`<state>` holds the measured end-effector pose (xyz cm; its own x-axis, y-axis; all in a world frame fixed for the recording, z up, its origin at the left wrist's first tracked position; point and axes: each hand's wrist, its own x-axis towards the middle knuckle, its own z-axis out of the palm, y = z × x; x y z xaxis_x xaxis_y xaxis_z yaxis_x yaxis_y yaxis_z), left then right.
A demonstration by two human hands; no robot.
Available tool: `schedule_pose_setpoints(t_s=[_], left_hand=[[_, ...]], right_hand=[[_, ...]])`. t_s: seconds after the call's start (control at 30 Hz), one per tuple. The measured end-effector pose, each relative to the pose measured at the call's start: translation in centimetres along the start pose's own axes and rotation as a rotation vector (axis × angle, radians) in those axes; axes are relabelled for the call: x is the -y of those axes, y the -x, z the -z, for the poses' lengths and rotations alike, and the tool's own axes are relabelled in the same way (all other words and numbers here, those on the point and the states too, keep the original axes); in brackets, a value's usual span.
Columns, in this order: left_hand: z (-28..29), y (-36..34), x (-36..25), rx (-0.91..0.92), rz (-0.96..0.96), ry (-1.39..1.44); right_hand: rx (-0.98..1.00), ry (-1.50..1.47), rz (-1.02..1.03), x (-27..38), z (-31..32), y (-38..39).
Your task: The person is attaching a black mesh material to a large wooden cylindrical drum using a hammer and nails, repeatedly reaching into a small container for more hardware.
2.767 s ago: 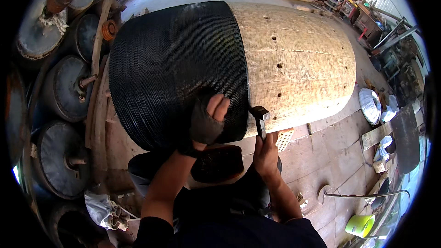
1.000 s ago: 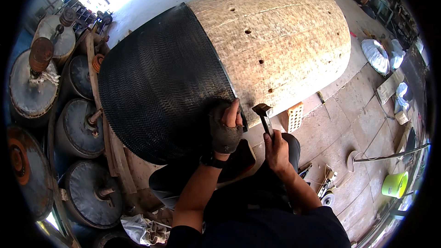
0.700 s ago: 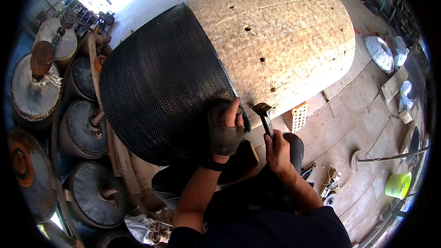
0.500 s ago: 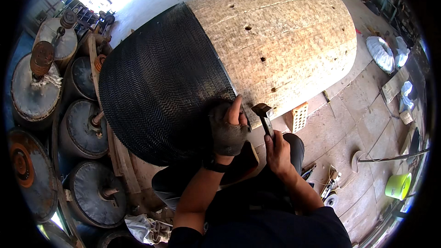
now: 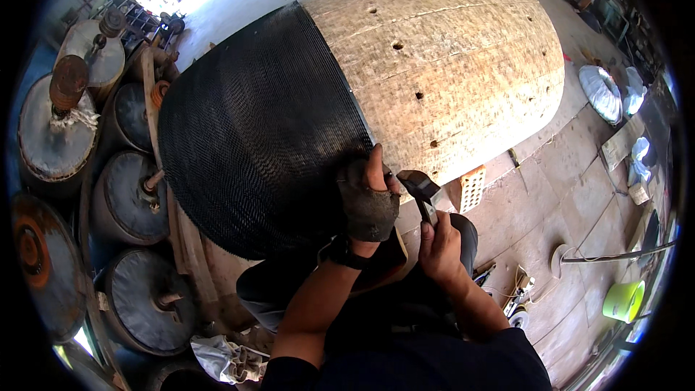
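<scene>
The right hand (image 5: pixel 439 247) is clenched round a hammer (image 5: pixel 421 187) near the big drum (image 5: pixel 463 65). The gloved left hand (image 5: pixel 369 206) hides part of the drum's black cover (image 5: pixel 253 123); whether it pinches anything is unclear. Rollers (image 5: pixel 134 199) crowd the left; a brick (image 5: pixel 473 188) and green bucket (image 5: pixel 622 300) sit right.

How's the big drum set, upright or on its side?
On its side: the drum shows its curved wall facing up, black covering at left.

There are two hands (image 5: pixel 371 206) (image 5: pixel 441 246), one hammer (image 5: pixel 420 187), one two-tone drum (image 5: pixel 376 87).
</scene>
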<state>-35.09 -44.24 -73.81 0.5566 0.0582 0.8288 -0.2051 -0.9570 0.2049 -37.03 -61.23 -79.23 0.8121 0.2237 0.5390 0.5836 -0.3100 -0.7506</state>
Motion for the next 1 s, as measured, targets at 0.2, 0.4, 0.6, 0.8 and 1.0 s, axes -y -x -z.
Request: schedule_pose_setpoints(t_s=[0.2, 0.4, 0.6, 0.8, 1.0], left_hand=[[0.0, 0.8, 0.7, 0.039, 0.051, 0.079], [0.5, 0.0, 0.5, -0.012, -0.024, 0.063], [0.4, -0.3, 0.1, -0.010, -0.007, 0.016], [0.1, -0.4, -0.5, -0.023, 0.000, -0.080], [0.0, -0.2, -0.6, -0.031, 0.006, -0.122]], right_hand=[[0.014, 0.100, 0.056, -1.0, -0.7, 0.1], [0.016, 0.211, 0.088, -0.6, -0.8, -0.7], [0.005, 0.185, 0.080, -0.8, -0.9, -0.4], [-0.009, 0.135, 0.062, -0.3, -0.8, -0.2], [-0.003, 0.113, 0.001, -0.6, -0.8, 0.0]])
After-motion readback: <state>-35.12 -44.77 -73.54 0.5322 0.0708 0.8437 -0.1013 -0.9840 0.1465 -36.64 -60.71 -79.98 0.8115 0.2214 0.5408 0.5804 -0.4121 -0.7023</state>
